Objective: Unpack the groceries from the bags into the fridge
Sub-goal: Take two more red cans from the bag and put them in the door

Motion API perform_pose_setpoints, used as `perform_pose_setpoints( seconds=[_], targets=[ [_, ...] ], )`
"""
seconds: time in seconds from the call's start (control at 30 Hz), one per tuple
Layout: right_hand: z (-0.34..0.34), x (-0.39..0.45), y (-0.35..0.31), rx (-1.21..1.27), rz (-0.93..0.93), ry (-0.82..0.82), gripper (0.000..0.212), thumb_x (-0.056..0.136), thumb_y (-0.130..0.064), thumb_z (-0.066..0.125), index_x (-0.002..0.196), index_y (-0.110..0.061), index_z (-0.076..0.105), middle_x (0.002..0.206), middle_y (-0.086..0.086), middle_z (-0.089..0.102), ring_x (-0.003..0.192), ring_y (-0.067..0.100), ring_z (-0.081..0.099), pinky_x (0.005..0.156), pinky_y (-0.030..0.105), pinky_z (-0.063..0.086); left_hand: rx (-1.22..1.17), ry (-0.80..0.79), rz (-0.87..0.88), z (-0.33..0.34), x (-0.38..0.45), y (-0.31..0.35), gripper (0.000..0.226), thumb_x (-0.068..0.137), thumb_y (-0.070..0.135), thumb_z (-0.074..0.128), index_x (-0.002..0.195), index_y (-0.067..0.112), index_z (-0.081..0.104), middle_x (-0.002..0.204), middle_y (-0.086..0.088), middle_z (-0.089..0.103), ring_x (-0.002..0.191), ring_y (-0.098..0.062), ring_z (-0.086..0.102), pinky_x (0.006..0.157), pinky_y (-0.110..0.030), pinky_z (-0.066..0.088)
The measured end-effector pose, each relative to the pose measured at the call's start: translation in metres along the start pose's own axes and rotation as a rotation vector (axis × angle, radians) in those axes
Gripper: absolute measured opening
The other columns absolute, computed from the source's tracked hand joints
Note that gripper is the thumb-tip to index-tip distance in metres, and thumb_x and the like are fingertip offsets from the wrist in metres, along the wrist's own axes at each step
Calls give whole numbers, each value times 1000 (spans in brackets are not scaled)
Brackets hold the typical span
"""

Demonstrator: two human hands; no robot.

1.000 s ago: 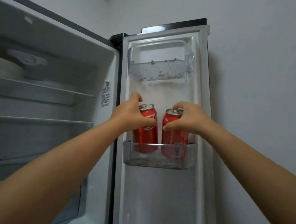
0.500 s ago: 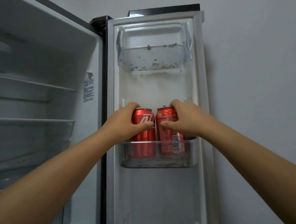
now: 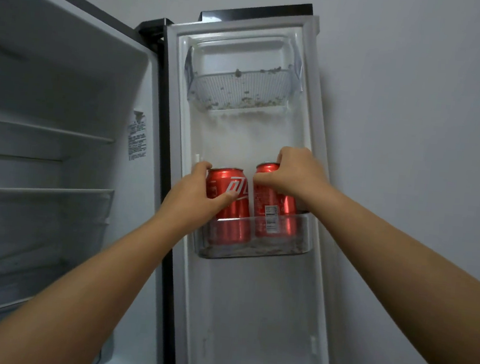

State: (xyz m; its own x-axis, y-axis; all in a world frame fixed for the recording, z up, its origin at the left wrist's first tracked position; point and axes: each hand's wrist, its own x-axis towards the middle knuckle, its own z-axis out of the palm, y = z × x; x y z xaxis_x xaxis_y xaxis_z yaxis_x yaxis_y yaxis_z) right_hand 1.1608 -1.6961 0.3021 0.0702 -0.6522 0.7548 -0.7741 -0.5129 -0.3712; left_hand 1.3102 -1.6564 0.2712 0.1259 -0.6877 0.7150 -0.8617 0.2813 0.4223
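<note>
Gripping one red can (image 3: 232, 198) in left hand (image 3: 193, 198), another can (image 3: 271, 205) in right hand (image 3: 295, 175), both in door bin (image 3: 256, 248)

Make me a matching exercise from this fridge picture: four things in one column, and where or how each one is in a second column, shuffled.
1. left red soda can
2. right red soda can
3. clear upper door bin
4. white label sticker

A. on the fridge's inner side wall
B. holds only crumbs
C. in the left hand's grip
D. in the right hand's grip

Pairs: 1-C, 2-D, 3-B, 4-A
</note>
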Motion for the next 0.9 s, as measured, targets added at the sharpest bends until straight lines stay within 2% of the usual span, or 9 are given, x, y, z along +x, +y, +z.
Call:
perform_pose_setpoints(
  seconds=[0.13, 0.23, 0.3, 0.4, 0.57, 0.7, 0.77, 0.83, 0.9],
  targets=[
    [-3, -8, -4, -87, -69, -34, 41, 77, -42, 64, 102, -10, 56, 108, 12, 59, 82, 22, 51, 62, 28, 37, 13, 15, 22, -2, -7, -4, 64, 90, 39, 55, 143, 16, 28, 136, -7, 52, 118, -25, 56, 95, -39, 48],
    [-4, -17, -3, -140, -88, -54, 41, 80, -37, 61, 110, -11, 52, 108, 11, 58, 83, 22, 50, 61, 27, 37, 65, 35, 44, -4, -11, -8, 60, 92, 40, 52, 142, 16, 30, 136, -6, 51, 119, -25, 55, 96, -40, 47],
    [-2, -24, -2, -157, -101, -61, 45, 81, -36, 60, 117, -12, 47, 115, 13, 54, 91, 26, 53, 66, 27, 39, 83, 31, 33, -5, -14, -10, 57, 92, 40, 51, 141, 17, 32, 136, -7, 51, 118, -25, 55, 95, -40, 48],
    [0, -36, 2, -160, -130, -46, 60, 85, -37, 57, 136, -15, 33, 133, 14, 42, 112, 32, 52, 84, 33, 42, 107, 25, 15, -5, -20, -9, 54, 94, 39, 49, 140, 17, 33, 135, -8, 51, 117, -25, 56, 92, -38, 48],
    [0, -51, 7, -71, -216, -23, 64, 87, -35, 55, 141, -14, 27, 139, 14, 34, 122, 31, 46, 95, 37, 42, 201, 28, -31, -6, -41, 2, 51, 96, 39, 44, 139, 15, 36, 137, -6, 51, 120, -23, 54, 94, -36, 46],
    [1, -65, 9, -37, -356, 26, 55, 87, -28, 54, 136, -8, 38, 140, 16, 36, 126, 32, 40, 102, 39, 38, 372, 58, -83, -10, -64, 13, 47, 97, 38, 42, 136, 12, 41, 133, -8, 53, 117, -22, 53, 87, -33, 44],
    [4, -75, 9, 2, -446, 46, 48, 86, -25, 54, 127, -1, 48, 135, 21, 43, 123, 36, 43, 103, 43, 37, 483, 69, -136, -14, -82, 17, 42, 97, 34, 42, 133, 12, 45, 132, -9, 53, 118, -25, 52, 90, -34, 44],
    [9, -91, 7, 67, -590, 103, 37, 78, -20, 50, 102, 6, 63, 112, 27, 60, 105, 40, 58, 97, 51, 42, 595, 81, -218, -19, -107, 20, 38, 96, 27, 44, 131, 14, 48, 131, -11, 54, 120, -29, 51, 93, -36, 43],
    [17, -115, 3, 183, -727, 136, 28, 71, -15, 47, 76, 4, 67, 83, 22, 69, 79, 36, 67, 91, 59, 44, 682, 77, -323, -27, -141, 21, 38, 94, 20, 44, 132, 16, 48, 132, -12, 54, 121, -32, 50, 93, -37, 43]
  ],
)
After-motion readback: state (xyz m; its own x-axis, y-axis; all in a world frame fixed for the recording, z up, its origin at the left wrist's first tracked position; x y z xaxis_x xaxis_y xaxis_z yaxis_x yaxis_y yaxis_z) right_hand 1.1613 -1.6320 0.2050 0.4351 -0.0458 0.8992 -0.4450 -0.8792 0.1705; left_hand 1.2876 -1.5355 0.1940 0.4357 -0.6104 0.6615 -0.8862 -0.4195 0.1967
